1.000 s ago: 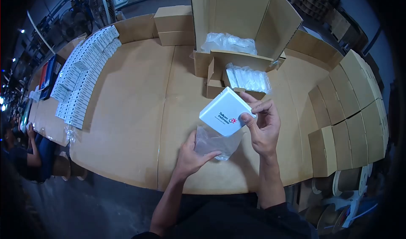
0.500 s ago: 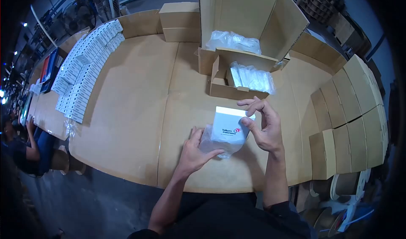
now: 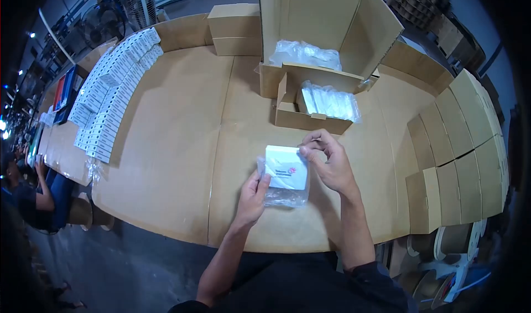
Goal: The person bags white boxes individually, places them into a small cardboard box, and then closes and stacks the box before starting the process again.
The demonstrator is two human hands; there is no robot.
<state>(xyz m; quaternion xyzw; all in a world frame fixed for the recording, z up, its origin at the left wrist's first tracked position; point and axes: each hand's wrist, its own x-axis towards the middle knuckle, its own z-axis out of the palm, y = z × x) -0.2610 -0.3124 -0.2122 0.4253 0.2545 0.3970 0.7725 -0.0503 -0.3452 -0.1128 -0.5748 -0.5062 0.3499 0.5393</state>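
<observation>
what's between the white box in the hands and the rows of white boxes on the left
Only bare cardboard tabletop in the head view: nothing lies between the white box and the rows of white boxes.

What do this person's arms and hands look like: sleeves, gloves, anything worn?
Both hands, left and right, are bare: no gloves, and no rings or watch that can be made out. The forearms are uncovered too. A dark sleeve shows at the right elbow, pushed or cut short, matching the dark top at the bottom edge. The left sleeve is hardly visible.
</observation>
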